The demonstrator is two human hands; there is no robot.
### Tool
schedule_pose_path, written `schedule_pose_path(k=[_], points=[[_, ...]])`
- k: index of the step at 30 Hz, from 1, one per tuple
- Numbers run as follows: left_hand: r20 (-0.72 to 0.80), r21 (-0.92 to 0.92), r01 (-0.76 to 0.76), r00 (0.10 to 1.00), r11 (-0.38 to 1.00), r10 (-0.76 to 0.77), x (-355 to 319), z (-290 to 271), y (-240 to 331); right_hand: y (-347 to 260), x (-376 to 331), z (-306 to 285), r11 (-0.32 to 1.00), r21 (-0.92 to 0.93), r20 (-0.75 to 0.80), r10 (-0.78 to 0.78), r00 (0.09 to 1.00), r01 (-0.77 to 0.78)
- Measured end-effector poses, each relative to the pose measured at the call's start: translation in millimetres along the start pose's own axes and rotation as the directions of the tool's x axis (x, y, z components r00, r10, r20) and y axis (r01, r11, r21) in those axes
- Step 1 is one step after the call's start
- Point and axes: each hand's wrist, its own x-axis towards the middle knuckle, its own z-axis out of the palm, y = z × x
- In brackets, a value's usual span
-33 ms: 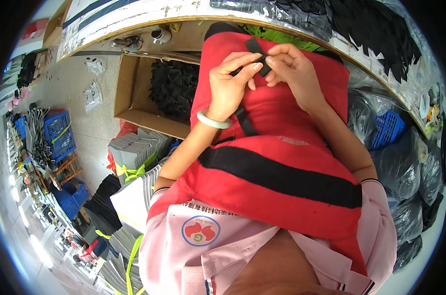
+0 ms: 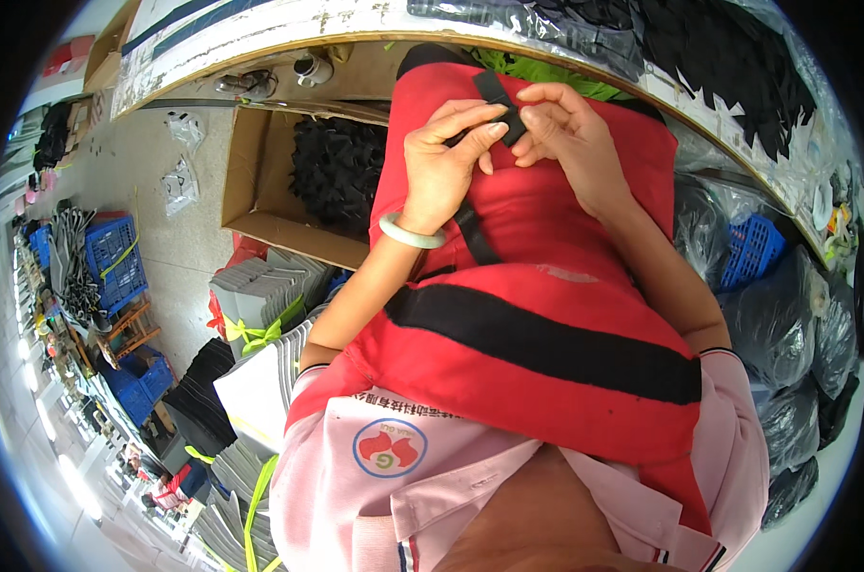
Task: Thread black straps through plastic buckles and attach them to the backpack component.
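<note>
A short black strap (image 2: 496,93) is held up over the red apron (image 2: 537,219) on my lap. My left hand (image 2: 443,157), with a pale bangle (image 2: 413,232) on its wrist, pinches the strap between thumb and fingers from the left. On the strap's right edge, the curled thumb and fingers of my right hand (image 2: 577,143) close in, partly hiding its lower end. Another black band (image 2: 475,234) lies along the apron below my hands.
A cardboard box (image 2: 294,238) of black pieces stands left of my lap. Beyond my knees runs a worktable (image 2: 355,21) bearing black cut pieces (image 2: 727,62). Stacked grey sheets (image 2: 270,286) are at my left; plastic-wrapped bundles (image 2: 775,319) and a blue basket (image 2: 751,250) at my right.
The black strap has turned slightly and shows more of its flat face. My right fingers have shifted a little along its edge; my left hand has barely moved.
</note>
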Motion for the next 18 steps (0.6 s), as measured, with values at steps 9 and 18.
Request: schedule_pose_path(k=[9, 18], points=[[0.147, 0.078, -0.014, 0.989, 0.997, 0.002, -9, -9, 2, -8, 15, -29, 0.966, -0.256, 0.275, 0.121, 0.954, -0.049], [0.194, 0.096, 0.014, 0.98, 0.995, -0.032, -13, -13, 9, 5, 16, -21, 0.987, -0.125, 0.142, -0.079, 0.987, 0.097]])
